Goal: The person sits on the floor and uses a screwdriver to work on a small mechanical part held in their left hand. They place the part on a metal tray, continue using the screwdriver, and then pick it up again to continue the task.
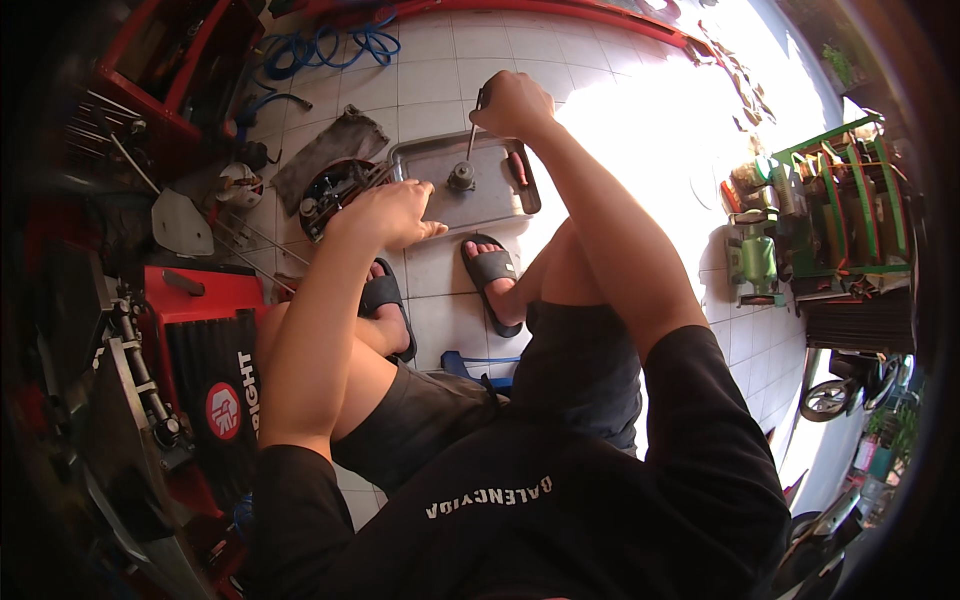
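My right hand (517,106) is closed around the dark handle of a screwdriver (472,143), held upright over a shallow metal tray (500,206). The shaft's lower end meets a small round metal part (461,177) standing in the tray; the exact contact is too small to make out. By the tray's near left corner hovers my left hand (396,212), fingers apart, with nothing visible in it. A red-handled tool (518,168) lies along the tray's right side.
Left of the tray, a round dark container (322,202) holds metal parts, beside a grey rag (335,150). A coiled blue hose (325,47) lies farther off. A red tool box (185,285) stands left of my legs. On the right are a green rack (850,200) and a green jack (756,255).
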`<action>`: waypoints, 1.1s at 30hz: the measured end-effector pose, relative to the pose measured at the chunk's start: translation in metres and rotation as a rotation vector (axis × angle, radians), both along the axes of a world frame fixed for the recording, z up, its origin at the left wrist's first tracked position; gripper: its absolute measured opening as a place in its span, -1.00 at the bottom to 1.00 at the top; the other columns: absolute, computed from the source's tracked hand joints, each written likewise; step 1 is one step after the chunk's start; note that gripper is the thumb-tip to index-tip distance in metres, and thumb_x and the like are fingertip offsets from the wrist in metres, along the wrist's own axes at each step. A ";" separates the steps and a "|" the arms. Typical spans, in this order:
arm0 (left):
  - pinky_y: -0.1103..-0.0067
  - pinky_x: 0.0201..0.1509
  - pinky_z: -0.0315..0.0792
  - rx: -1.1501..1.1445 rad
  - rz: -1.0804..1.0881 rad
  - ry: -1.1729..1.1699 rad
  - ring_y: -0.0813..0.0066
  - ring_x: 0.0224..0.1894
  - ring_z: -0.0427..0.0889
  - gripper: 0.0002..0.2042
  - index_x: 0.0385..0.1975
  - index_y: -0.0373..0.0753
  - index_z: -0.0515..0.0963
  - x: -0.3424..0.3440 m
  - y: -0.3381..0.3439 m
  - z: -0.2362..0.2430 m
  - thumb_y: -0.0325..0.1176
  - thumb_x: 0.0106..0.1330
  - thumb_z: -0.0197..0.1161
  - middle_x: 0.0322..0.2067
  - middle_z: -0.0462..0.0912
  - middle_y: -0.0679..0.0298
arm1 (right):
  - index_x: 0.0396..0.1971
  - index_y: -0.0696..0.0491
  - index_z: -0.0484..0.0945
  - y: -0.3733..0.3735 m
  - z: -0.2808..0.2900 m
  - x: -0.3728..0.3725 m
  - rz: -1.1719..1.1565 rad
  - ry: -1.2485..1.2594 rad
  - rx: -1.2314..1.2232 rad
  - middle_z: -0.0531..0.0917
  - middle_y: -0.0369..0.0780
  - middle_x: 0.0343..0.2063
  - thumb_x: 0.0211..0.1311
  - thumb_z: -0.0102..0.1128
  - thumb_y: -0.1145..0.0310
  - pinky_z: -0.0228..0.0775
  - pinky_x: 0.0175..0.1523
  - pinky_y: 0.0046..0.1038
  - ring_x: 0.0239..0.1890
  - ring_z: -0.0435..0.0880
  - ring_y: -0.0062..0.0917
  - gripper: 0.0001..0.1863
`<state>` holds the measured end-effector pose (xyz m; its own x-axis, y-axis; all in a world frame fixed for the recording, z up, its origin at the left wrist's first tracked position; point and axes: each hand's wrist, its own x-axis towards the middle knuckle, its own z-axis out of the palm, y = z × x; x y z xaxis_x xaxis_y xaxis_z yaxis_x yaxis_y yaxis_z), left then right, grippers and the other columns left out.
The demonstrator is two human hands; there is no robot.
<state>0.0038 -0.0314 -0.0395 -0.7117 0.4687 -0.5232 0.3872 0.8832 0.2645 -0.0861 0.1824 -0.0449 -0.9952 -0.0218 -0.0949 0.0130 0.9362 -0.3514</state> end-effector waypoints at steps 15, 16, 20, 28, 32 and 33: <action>0.31 0.28 0.45 -0.016 0.045 -0.108 0.12 0.23 0.53 -0.44 0.18 -0.35 0.42 -0.027 -0.004 -0.011 -0.04 0.37 0.27 0.19 0.53 0.06 | -0.37 -0.01 0.75 -0.014 -0.091 -0.082 0.045 -0.133 0.260 0.76 -0.16 -0.29 -0.02 0.35 0.21 0.63 -0.11 -0.31 -0.18 0.75 -0.29 -0.77; 0.31 0.27 0.46 -0.011 0.052 -0.106 0.11 0.22 0.53 -0.45 0.17 -0.35 0.42 -0.029 -0.008 -0.011 -0.04 0.36 0.27 0.19 0.53 0.05 | -0.37 0.01 0.74 -0.018 -0.100 -0.082 0.067 -0.131 0.293 0.76 -0.15 -0.29 -0.01 0.35 0.21 0.63 -0.11 -0.31 -0.19 0.75 -0.29 -0.76; 0.31 0.24 0.48 -0.017 0.069 -0.120 0.11 0.19 0.56 -0.48 0.13 -0.34 0.44 -0.040 -0.019 -0.024 -0.07 0.35 0.29 0.16 0.55 0.05 | -0.35 0.04 0.72 -0.031 -0.119 -0.093 0.145 -0.206 0.352 0.75 -0.14 -0.28 0.03 0.35 0.21 0.62 -0.10 -0.32 -0.18 0.75 -0.29 -0.75; 0.28 0.24 0.47 -0.004 0.066 -0.125 0.12 0.19 0.56 -0.50 0.08 -0.33 0.48 -0.057 -0.020 -0.030 -0.07 0.33 0.31 0.12 0.58 0.07 | -0.39 -0.01 0.75 -0.045 -0.142 -0.099 0.168 -0.226 0.394 0.76 -0.12 -0.31 -0.07 0.33 0.24 0.61 -0.12 -0.26 -0.20 0.76 -0.20 -0.78; 0.27 0.23 0.47 0.026 0.067 -0.124 0.11 0.18 0.56 -0.51 0.07 -0.34 0.48 -0.058 -0.015 -0.021 -0.08 0.33 0.31 0.10 0.59 0.06 | -0.36 0.02 0.73 -0.050 -0.135 -0.095 0.200 -0.252 0.422 0.76 -0.12 -0.28 -0.05 0.33 0.26 0.61 -0.10 -0.28 -0.17 0.76 -0.22 -0.76; 0.27 0.22 0.47 0.033 0.069 -0.118 0.10 0.17 0.56 -0.51 0.07 -0.34 0.48 -0.057 -0.015 -0.021 -0.08 0.33 0.31 0.10 0.59 0.06 | -0.31 0.04 0.72 -0.051 -0.130 -0.094 0.200 -0.269 0.434 0.75 -0.13 -0.25 -0.02 0.34 0.26 0.60 -0.08 -0.30 -0.15 0.75 -0.24 -0.74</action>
<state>-0.0536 -0.0467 -0.0607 -0.6772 0.4389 -0.5906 0.2901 0.8968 0.3339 -0.1800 0.1316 -0.1745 -0.9149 -0.1106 -0.3881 -0.1444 0.9878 0.0588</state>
